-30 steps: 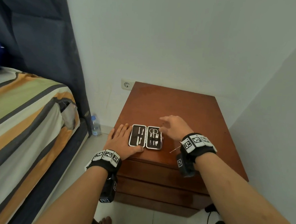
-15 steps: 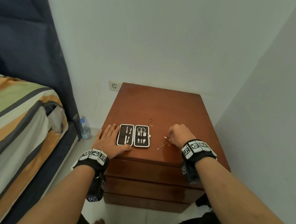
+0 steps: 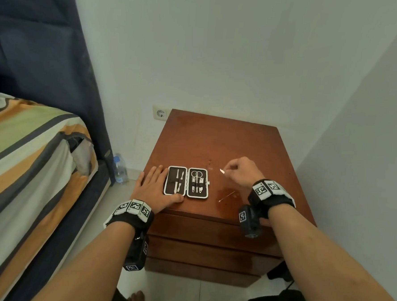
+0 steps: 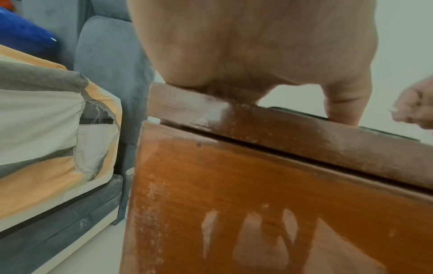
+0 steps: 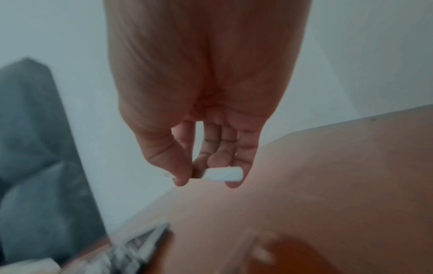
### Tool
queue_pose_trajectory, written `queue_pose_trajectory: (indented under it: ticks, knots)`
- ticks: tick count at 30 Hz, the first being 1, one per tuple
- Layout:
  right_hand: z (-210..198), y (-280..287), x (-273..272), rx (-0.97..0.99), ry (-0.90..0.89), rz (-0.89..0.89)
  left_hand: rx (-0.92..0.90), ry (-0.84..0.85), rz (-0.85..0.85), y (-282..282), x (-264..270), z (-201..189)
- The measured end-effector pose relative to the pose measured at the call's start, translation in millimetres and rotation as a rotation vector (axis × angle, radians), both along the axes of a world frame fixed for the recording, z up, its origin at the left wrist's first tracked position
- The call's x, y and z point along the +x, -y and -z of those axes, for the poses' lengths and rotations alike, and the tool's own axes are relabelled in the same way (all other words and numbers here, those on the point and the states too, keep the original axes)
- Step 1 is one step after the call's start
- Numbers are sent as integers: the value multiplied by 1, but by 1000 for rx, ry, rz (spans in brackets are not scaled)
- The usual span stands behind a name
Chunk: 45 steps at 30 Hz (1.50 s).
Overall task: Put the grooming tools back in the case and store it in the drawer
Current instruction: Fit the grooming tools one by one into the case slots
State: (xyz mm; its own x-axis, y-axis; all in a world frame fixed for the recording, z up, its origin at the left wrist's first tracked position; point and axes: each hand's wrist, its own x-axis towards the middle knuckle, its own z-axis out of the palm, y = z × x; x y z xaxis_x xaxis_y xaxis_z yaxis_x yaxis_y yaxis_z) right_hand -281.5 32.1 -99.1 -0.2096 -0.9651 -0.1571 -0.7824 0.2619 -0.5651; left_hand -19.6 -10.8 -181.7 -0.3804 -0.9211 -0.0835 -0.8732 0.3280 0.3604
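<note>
Two hands are at work on the wooden nightstand (image 3: 228, 140). Your left hand (image 3: 154, 189) lies flat with its fingers straight, palm down on the front left corner, the thumb running along the near edge of the open case (image 3: 186, 181) and touching it. That case lies spread open near the front edge, just beside your left hand, with two long tools strapped in its left half and small scissors plus two clippers in its right half. Your right hand (image 3: 241, 172) is raised over the top to the right of the case, fingers curled, pinching a small shiny tool (image 3: 222, 171) between thumb and forefinger; the right wrist view shows a pale, blurred piece of it (image 5: 225, 173) between the fingertips, and what kind of tool it is you cannot tell. One thin metal pick (image 3: 226, 196) lies loose on the wood between the case and your right wrist, apart from both. Drawer fronts (image 3: 211, 235) below the top are closed. Left of the nightstand are a striped bed (image 3: 29, 163), a dark curtain (image 3: 47, 59), a water bottle (image 3: 119, 168) on the floor and a wall socket (image 3: 160, 113).
</note>
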Motion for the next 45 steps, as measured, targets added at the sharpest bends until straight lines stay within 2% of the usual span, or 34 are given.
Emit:
queue_pose_trajectory:
  ticks: [5, 11, 21, 45]
  knots:
    - [-23, 30, 35, -84, 264, -22, -1, 4, 11, 2, 1, 2]
    - [-13, 62, 78, -84, 442, -36, -4, 1, 29, 3, 2, 0]
    - [26, 92, 90, -110, 376, 4, -24, 30, 30, 1, 2, 1]
    - [41, 96, 93, -26, 267, -91, -22, 39, 18, 2, 1, 2]
